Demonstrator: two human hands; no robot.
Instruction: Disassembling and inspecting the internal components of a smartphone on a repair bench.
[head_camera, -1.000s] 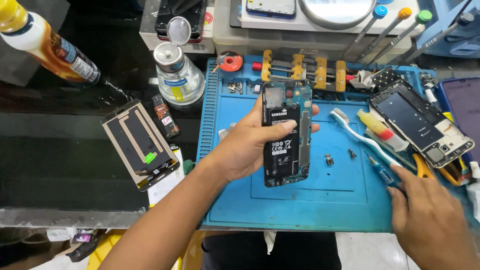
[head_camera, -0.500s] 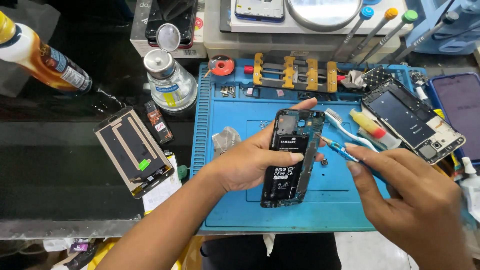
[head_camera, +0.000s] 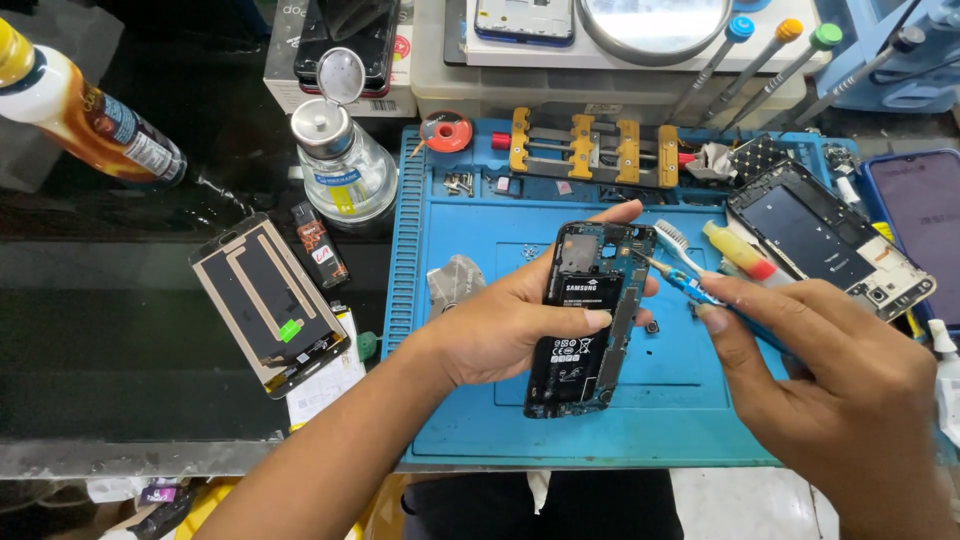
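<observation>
Over the blue mat (head_camera: 480, 420), left hand (head_camera: 510, 325) grips opened phone (head_camera: 588, 320); right hand (head_camera: 840, 370) pinches screwdriver (head_camera: 690, 290).

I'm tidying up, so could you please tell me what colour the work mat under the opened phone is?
The mat is blue, clearest in the head view.

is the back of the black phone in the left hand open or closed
Open: the black rectangular phone held in the left hand has no back cover, so its battery and blue circuit board show.

Tan detached screen panel (head_camera: 268, 302) far left, white-labelled black battery (head_camera: 577, 330) centre
</observation>
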